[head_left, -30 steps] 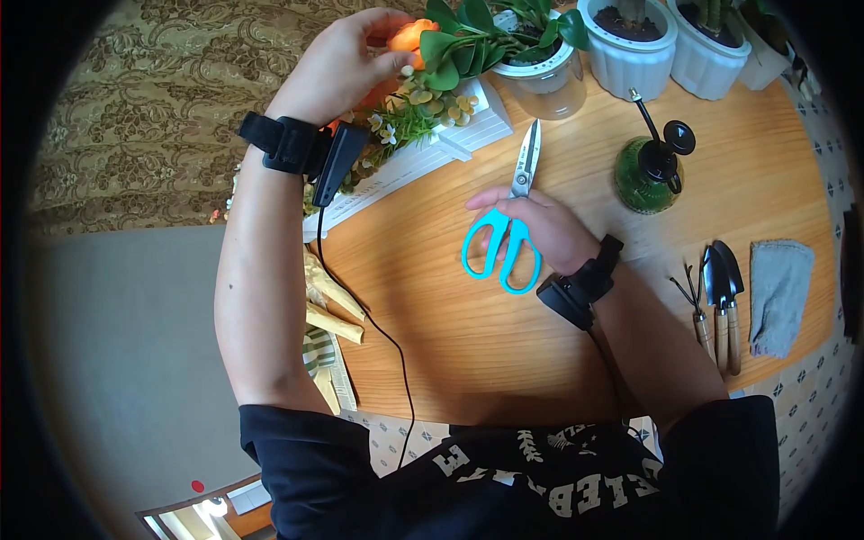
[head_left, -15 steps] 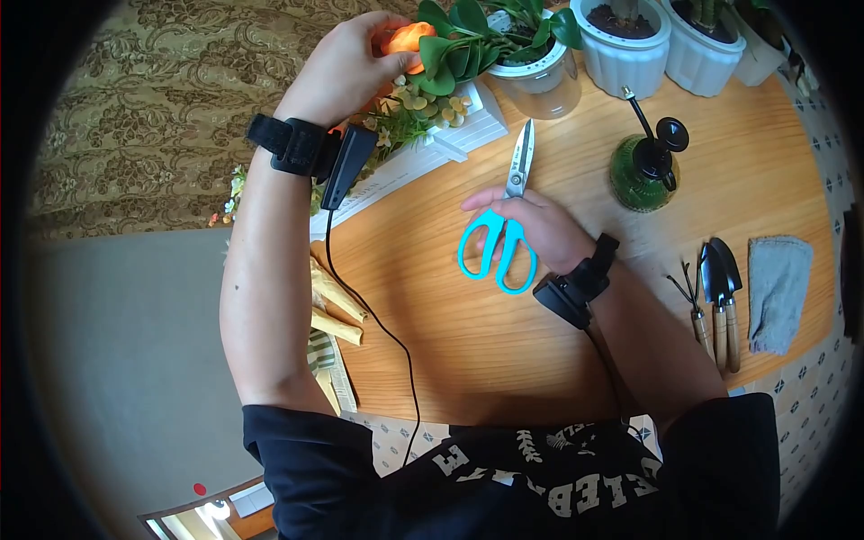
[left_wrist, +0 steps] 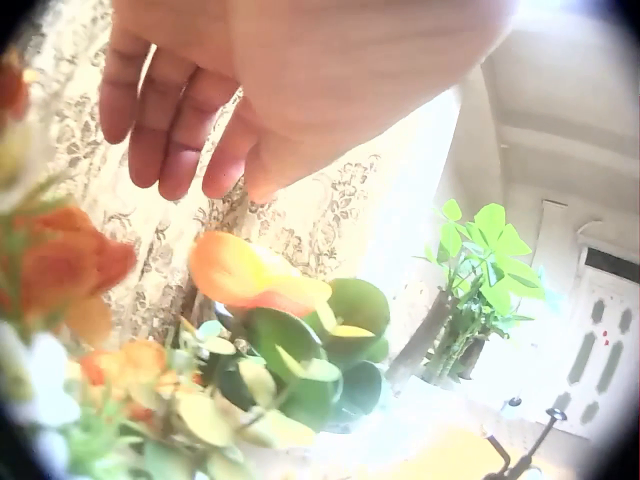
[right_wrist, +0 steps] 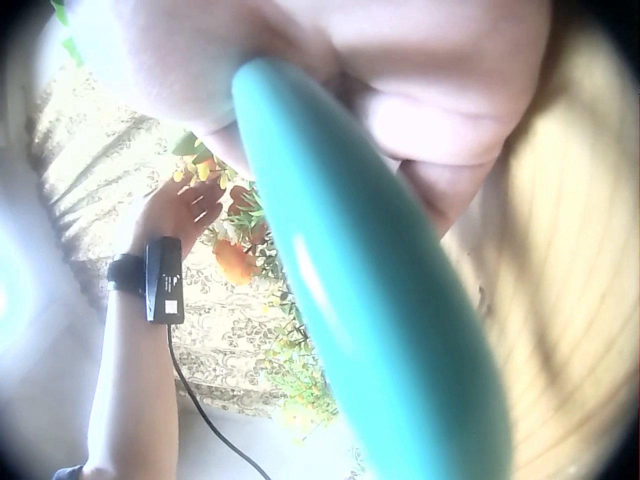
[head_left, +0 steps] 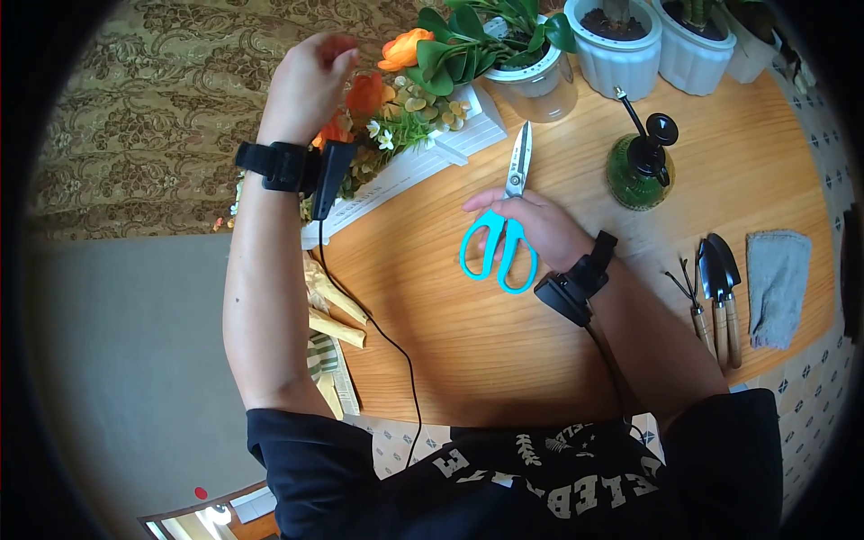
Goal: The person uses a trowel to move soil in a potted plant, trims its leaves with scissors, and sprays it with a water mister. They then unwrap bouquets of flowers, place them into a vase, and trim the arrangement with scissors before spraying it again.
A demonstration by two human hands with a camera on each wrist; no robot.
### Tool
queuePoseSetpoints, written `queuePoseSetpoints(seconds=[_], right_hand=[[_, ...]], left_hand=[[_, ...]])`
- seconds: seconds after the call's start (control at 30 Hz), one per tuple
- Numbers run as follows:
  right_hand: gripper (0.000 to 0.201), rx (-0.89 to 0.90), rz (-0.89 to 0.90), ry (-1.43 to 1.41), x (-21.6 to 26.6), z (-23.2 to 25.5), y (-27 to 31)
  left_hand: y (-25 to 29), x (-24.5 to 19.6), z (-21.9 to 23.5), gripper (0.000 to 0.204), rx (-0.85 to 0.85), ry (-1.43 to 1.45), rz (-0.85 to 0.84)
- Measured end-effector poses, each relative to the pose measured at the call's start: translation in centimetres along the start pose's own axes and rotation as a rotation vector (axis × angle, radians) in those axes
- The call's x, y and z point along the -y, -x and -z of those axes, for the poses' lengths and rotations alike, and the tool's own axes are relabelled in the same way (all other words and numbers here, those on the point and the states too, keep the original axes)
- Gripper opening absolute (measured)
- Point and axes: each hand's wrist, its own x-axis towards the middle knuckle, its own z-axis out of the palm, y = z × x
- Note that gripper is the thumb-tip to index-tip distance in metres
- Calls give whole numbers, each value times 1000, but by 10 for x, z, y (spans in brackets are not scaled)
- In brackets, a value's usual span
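The left hand (head_left: 307, 88) is raised beside an orange flower (head_left: 405, 49), apart from it, its fingers loosely bent with nothing between them. In the left wrist view the hand (left_wrist: 290, 90) hangs above the orange bloom (left_wrist: 255, 275). Below it in the head view, a white planter (head_left: 405, 171) holds orange and small white flowers. The right hand (head_left: 540, 227) grips scissors with turquoise handles (head_left: 515, 256) near the pivot, blades pointing away from the body. In the right wrist view a turquoise handle (right_wrist: 370, 290) crosses in front of the right hand (right_wrist: 410, 70).
A clear-based pot (head_left: 544, 97) with a leafy plant and white pots (head_left: 621, 63) line the far edge. A green spray bottle (head_left: 634, 175), small garden tools (head_left: 720, 297) and a grey cloth (head_left: 778, 288) are on the right. Yellow gloves (head_left: 335, 324) lie at the table's left edge.
The left hand has let go of the orange flower and moved left, away from it. The right hand keeps its grip on the scissors, almost unmoved.
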Motion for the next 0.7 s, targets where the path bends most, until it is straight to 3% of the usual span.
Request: queuePoseSetpoints(seconds=[0.13,0.2,0.3,0.5,0.6,0.7], right_hand=[[37,5,-6,36,2,0,1],[37,4,-5,30,1,1,1],[38,10,1,10,-3,1,-2],[39,0,15,43,2,0,1],[39,6,12,54,4,-1,2],[38,-7,14,64,4,-1,3]], left_hand=[[10,27,3,25,123,176,28],[15,27,1,21,240,149,132],[27,24,-8,24,115,-38,35],[37,18,9,34,128,-173,197],[49,25,17,42,167,-24,194],[58,30,23,35,189,60,165]])
